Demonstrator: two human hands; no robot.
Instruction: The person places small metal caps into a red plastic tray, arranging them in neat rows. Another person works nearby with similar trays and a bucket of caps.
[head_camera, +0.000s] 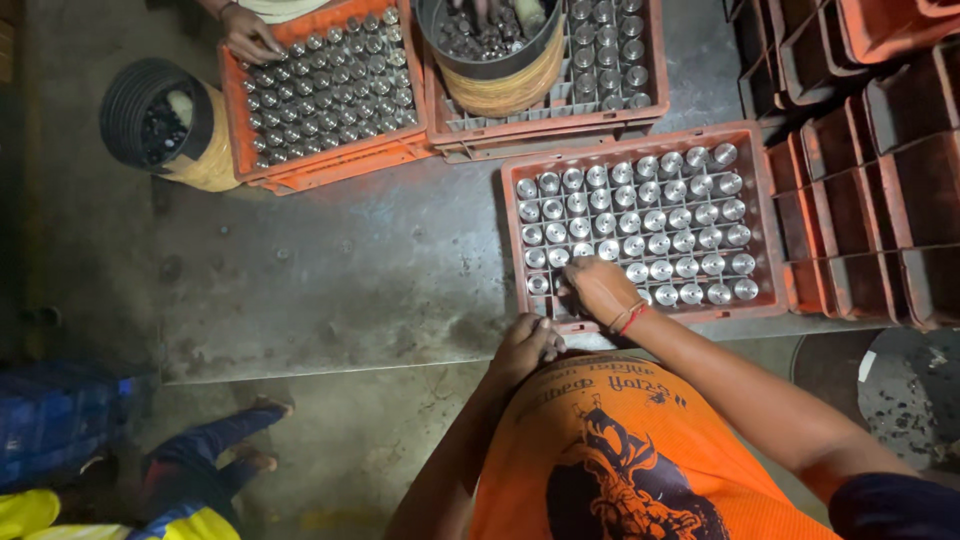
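The orange crate on the bench is nearly full of metal cylinders; only near-left cells remain. The right hand pinches one there, while the left hand rests curled and empty on the crate's near edge.

no packages, labels, signs or screens in view, as far as the dim light allows

A grey metal surface, worn and stained, carried three orange crates. The nearest crate lay at its front edge, its cells filled with shiny metal cylinders. Two more crates sat at the far side, the right one bearing a round tub.
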